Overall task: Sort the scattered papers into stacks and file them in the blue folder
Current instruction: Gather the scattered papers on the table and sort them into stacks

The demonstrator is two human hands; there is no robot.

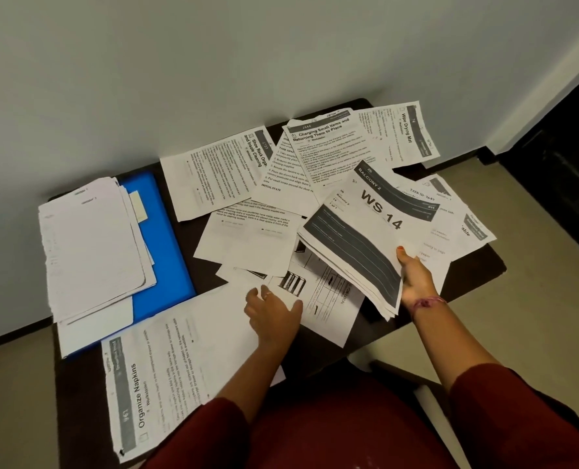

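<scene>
Blue folder [161, 242] sits at 10 o'clock from your hands, far-left of desk [477, 275], long axis approx 11–5, paper pile [91, 252] on top. Left hand [274, 311] nearer: fingers spread, flat on loose sheets [247, 245]. Right hand [416, 279] grips WS 14 stack [366, 245], at 2 o'clock, lifted.

One head-worn camera looks forward and steeply down from close above the dark surface [179, 204], taking in its whole top, the wall [213, 62] behind and floor [535, 282] beside
</scene>
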